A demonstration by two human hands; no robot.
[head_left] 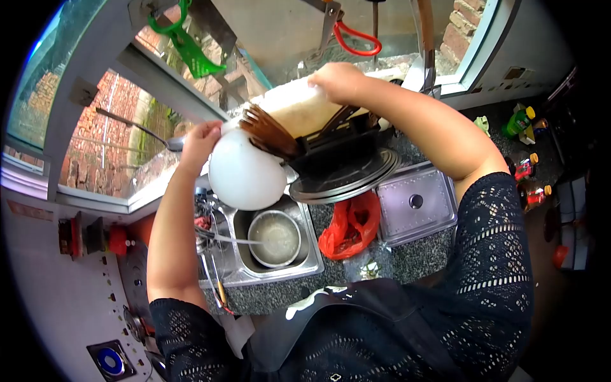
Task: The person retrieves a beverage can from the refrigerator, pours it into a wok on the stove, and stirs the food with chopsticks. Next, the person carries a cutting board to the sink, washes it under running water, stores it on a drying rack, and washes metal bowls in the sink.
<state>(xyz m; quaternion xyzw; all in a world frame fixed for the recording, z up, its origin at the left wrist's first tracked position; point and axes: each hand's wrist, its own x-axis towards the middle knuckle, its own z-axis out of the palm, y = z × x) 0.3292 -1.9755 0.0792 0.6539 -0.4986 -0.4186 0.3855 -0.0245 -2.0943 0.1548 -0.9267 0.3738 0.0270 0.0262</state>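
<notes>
Both arms reach toward the window behind the sink. My right hand (338, 81) is closed over the top edge of a pale, thick board (296, 107). At the board's far left end, my left hand (202, 143) has its fingers closed on the corner, just above a white rounded bowl (248, 170). Brown wooden chopsticks (267, 130) stand in front of the board, beside a black rack (337, 149) holding dark round lids (347, 175). The board's lower part is hidden behind them.
Water runs into a metal pot (274, 239) in the steel sink (309, 261). To its right lie a red plastic bag (353, 226) and a lidded rectangular container (417, 216). Green scissors (191, 51) and a red-handled tool (356, 41) hang above. Bottles (519, 121) stand far right.
</notes>
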